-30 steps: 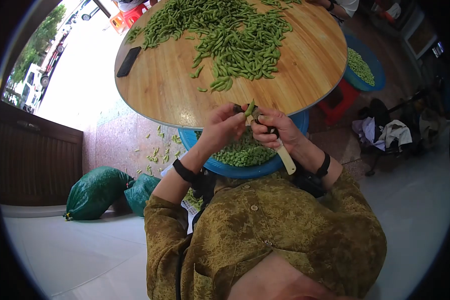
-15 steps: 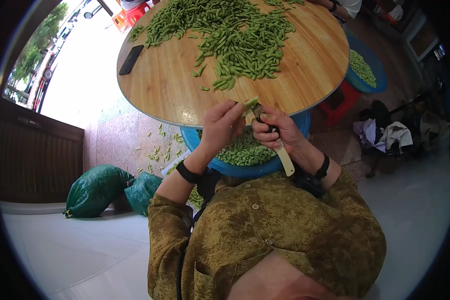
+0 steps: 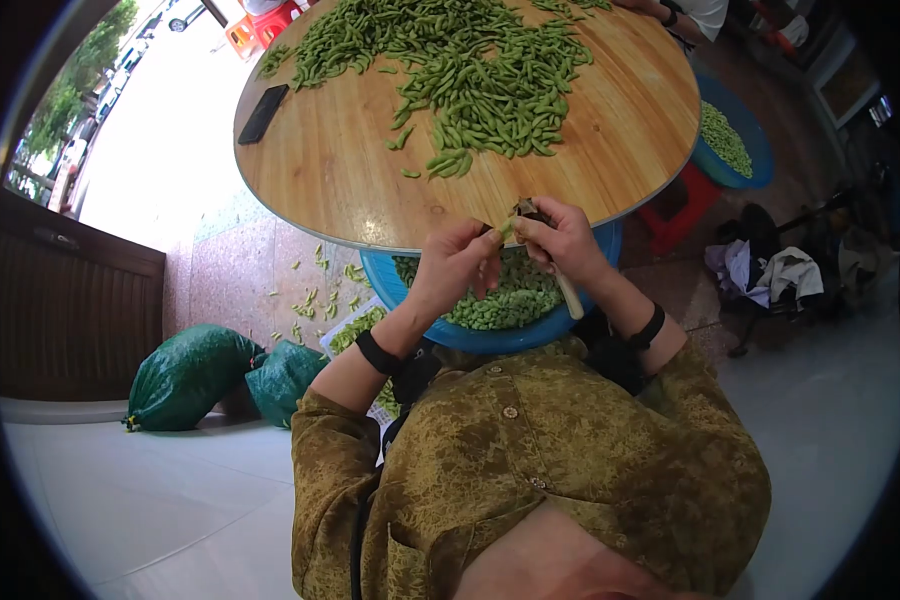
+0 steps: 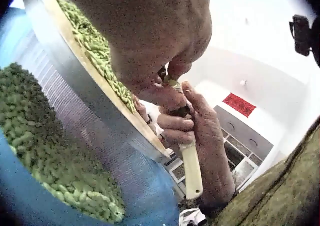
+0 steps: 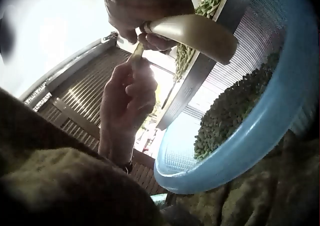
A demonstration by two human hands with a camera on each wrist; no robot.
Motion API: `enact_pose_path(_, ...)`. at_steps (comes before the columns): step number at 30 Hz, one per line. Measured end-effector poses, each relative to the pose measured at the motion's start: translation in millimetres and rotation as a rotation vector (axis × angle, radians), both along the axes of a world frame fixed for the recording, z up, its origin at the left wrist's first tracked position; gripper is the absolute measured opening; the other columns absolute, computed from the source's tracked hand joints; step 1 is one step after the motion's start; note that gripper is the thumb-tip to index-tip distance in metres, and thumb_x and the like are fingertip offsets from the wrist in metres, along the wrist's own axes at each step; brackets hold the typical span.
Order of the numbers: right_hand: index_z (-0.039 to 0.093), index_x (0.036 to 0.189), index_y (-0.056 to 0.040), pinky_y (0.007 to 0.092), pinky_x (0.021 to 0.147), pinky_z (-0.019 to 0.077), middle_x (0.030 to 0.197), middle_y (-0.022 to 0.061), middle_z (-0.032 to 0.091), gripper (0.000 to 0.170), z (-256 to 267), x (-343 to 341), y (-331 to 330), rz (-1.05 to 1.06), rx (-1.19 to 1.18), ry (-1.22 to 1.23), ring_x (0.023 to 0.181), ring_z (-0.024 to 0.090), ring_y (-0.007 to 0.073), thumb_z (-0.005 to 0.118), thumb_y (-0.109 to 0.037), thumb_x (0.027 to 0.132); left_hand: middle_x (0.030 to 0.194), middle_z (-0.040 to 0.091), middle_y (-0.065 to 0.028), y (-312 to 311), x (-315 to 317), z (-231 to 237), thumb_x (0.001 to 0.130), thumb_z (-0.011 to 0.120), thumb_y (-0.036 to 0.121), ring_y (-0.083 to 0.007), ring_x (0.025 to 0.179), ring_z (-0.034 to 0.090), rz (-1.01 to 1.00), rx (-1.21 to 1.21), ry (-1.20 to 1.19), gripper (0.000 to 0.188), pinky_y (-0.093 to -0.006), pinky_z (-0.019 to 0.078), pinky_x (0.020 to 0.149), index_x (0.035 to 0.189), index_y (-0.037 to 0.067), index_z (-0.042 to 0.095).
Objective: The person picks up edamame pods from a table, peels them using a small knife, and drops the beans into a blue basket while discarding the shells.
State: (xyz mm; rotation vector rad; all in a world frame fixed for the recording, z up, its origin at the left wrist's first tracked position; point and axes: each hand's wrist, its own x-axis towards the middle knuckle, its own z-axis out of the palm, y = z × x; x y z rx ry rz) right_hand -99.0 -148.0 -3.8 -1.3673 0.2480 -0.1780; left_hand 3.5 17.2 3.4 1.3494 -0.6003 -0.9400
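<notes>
In the head view, my left hand (image 3: 452, 268) pinches a green soybean pod (image 3: 508, 233) between thumb and forefinger at the table's near edge. My right hand (image 3: 570, 245) meets it there, its thumb at the pod's other end. Its curled fingers also grip a small knife (image 5: 195, 34) by the cream handle, which sticks out below the fist; the blade is mostly hidden by fingers. Right under both hands is a blue basin (image 3: 490, 343) holding shelled green beans (image 3: 505, 298). Unshelled pods (image 3: 505, 95) lie heaped across the round wooden table (image 3: 370, 195).
A black phone-like slab (image 3: 263, 113) lies on the table's left. Another blue basin (image 3: 760, 150) of beans stands at right near a red stool (image 3: 685, 205). Green sacks (image 3: 195, 375) and a crate of pods (image 3: 355, 330) are at left. Another person's arm (image 3: 655, 10) shows across the table.
The pod has gone from upright between the fingers to lying between both thumbs. My right hand has rolled and risen slightly, so the knife handle shows less.
</notes>
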Motion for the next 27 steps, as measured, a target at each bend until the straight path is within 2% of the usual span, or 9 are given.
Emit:
enact_pose_path(7,0.057,0.087,-0.0005,0.0190,0.036,0.0322,0.063,0.0017,0.054,0.014,9,-4,-1,0.071,0.285,0.111,0.045,0.045,0.0052,0.061,-0.014,0.087,0.064,0.058,-0.0054,2,0,-10,0.094,0.051,0.016,-0.0124,0.048,0.057,-0.010,0.014,0.002,0.018,-0.0227,0.0439,0.038,0.087,0.001,0.057)
enact_pose_path(11,0.057,0.089,0.0000,0.0183,0.036,0.0326,0.070,0.0041,0.057,0.014,-4,-5,-7,0.130,0.212,0.117,0.048,0.048,0.0056,0.061,-0.012,0.086,0.065,0.058,-0.0045,0,-1,-9,0.094,0.050,0.016,-0.0124,0.050,0.057,-0.014,-0.010,-0.015,0.017,-0.0224,0.0448,0.040,0.090,0.001,0.056)
enact_pose_path(14,0.056,0.092,0.0020,0.0188,0.037,0.0341,0.073,0.0052,0.057,0.012,-4,-6,-7,0.101,0.309,0.137,0.052,0.049,0.0070,0.059,-0.009,0.087,0.065,0.058,-0.0033,-1,-6,-8,0.094,0.051,0.016,-0.0114,0.050,0.057,-0.005,-0.022,0.008,0.016,-0.0221,0.0445,0.041,0.092,0.002,0.055)
enact_pose_path(16,0.055,0.092,0.0027,0.0193,0.039,0.0348,0.076,0.0063,0.056,0.011,-5,-6,-5,0.180,0.384,0.170,0.054,0.049,0.0077,0.057,-0.006,0.086,0.064,0.058,-0.0033,0,-4,-12,0.094,0.052,0.015,-0.0107,0.050,0.056,0.022,-0.029,0.020,0.013,-0.0221,0.0437,0.041,0.092,0.002,0.055)
enact_pose_path(17,0.056,0.087,0.0011,0.0195,0.039,0.0328,0.068,0.0034,0.052,0.011,0,-9,-1,0.154,0.376,0.189,0.048,0.045,0.0075,0.058,-0.010,0.085,0.064,0.057,-0.0031,1,-2,-18,0.092,0.055,0.013,-0.0095,0.049,0.055,-0.013,-0.036,-0.044,0.011,-0.0219,0.0418,0.040,0.092,0.002,0.055)
enact_pose_path(19,0.056,0.086,0.0012,0.0197,0.039,0.0321,0.067,0.0032,0.051,0.011,-3,-10,0,0.197,0.350,0.184,0.048,0.044,0.0073,0.057,-0.010,0.086,0.061,0.056,-0.0023,1,-2,-7,0.087,0.064,0.012,-0.0068,0.047,0.051,-0.056,-0.032,-0.128,0.012,-0.0211,0.0360,0.039,0.089,0.003,0.056)
enact_pose_path(22,0.056,0.084,0.0013,0.0201,0.039,0.0309,0.065,0.0027,0.050,0.012,-6,-13,-6,0.284,0.292,0.196,0.047,0.043,0.0070,0.057,-0.011,0.087,0.062,0.057,-0.0013,-1,3,-2,0.085,0.067,0.013,-0.0065,0.047,0.051,-0.167,0.056,-0.135,0.015,-0.0205,0.0347,0.039,0.088,0.004,0.056)
enact_pose_path(24,0.056,0.084,0.0009,0.0201,0.039,0.0314,0.066,0.0025,0.050,0.013,-6,-12,-7,0.290,0.343,0.204,0.046,0.042,0.0066,0.057,-0.012,0.088,0.062,0.058,-0.0024,-3,5,-6,0.083,0.069,0.010,-0.0080,0.047,0.052,-0.139,0.064,-0.146,0.016,-0.0204,0.0366,0.040,0.090,0.005,0.056)
enact_pose_path(27,0.057,0.085,0.0005,0.0189,0.038,0.0316,0.067,0.0027,0.052,0.013,-8,-15,-12,0.352,0.445,0.198,0.045,0.042,0.0055,0.057,-0.012,0.089,0.064,0.055,-0.0022,-2,-2,-6,0.087,0.064,0.006,-0.0085,0.049,0.050,-0.226,-0.160,0.077,0.018,-0.0212,0.0345,0.040,0.100,0.004,0.053)
